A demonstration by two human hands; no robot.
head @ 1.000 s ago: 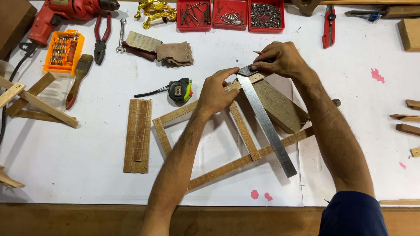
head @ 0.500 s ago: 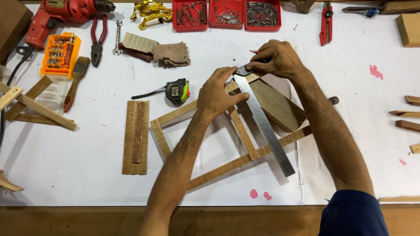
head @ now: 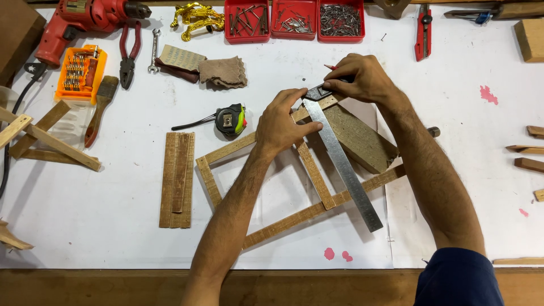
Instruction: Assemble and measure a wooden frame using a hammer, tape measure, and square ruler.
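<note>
**Hands on the square and the frame**

Here, nearest the table's front edge, a wooden frame point(head: 266, 187) of thin strips lies flat on the white sheet point(head: 102, 226). A steel square point(head: 343, 161) lies across it, its blade running from the far corner down toward the near right. The left hand point(head: 283, 124) presses flat, fingers spread, on the frame's far strip just beside the blade. The right hand point(head: 360, 79) pinches a red pencil point(head: 328, 67) at the square's dark head, at the frame's far corner. A grey wooden block point(head: 362, 139) lies under the frame, right of the blade. Left of the frame lie stacked wood slats point(head: 177, 178) and a tape measure point(head: 229, 120). Farther off sit pliers point(head: 128, 56), a red drill point(head: 79, 22) and 3 red trays point(head: 294, 20) of nails.
</note>
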